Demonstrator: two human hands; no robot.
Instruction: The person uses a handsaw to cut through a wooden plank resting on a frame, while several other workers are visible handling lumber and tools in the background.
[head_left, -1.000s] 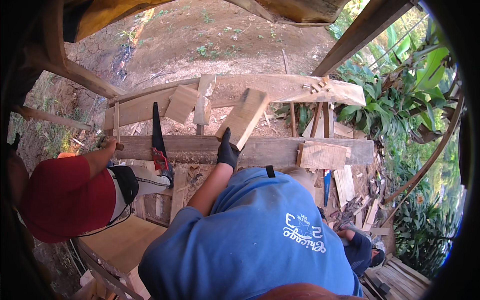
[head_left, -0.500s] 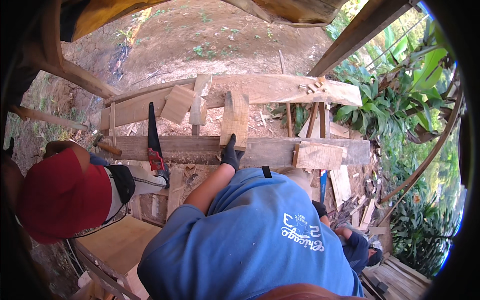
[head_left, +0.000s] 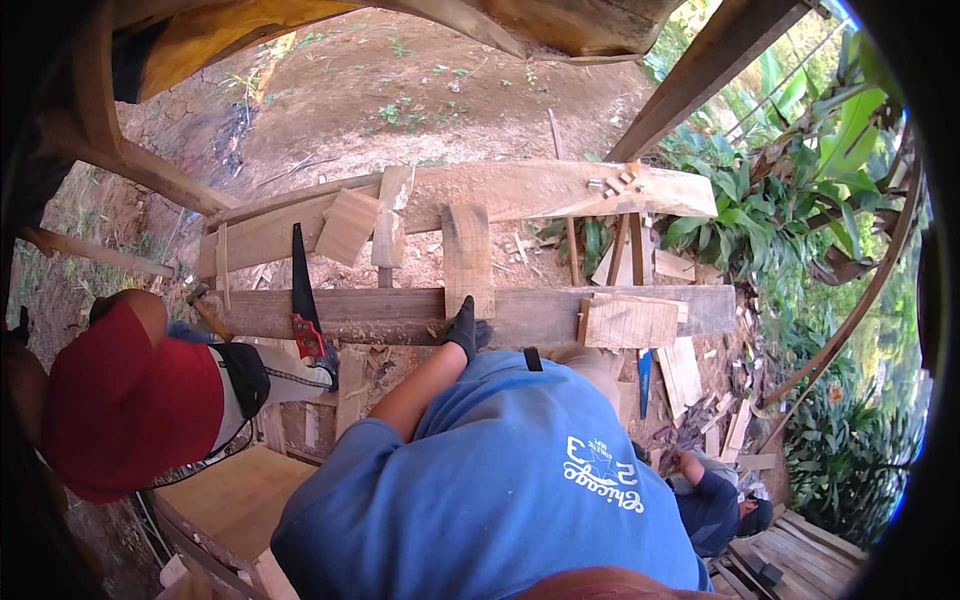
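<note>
My left hand (head_left: 466,332), in a dark glove, is at the near end of a short wooden board (head_left: 467,245). Its thumb lies along the top face while the other fingers bend round the near end, partly hidden. The board points away from me, its near part over a long grey-brown plank (head_left: 400,305). At the right side of my blue-shirted torso only a dark sliver shows that may be my right glove; its fingers are hidden. To the right, a thick wooden block (head_left: 630,322) rests on the same plank.
A handsaw (head_left: 305,285) with a red handle and a hammer (head_left: 210,312) are at the left. Beyond lies a pale plank (head_left: 540,188) with small wood pieces (head_left: 620,183). A blue saw blade (head_left: 644,380) hangs near the block. People are at left (head_left: 140,390) and lower right (head_left: 712,505).
My left hand and the board have come nearer to me, and the board sits lower over the plank. My right glove, visible before beside my torso, is now almost hidden.
</note>
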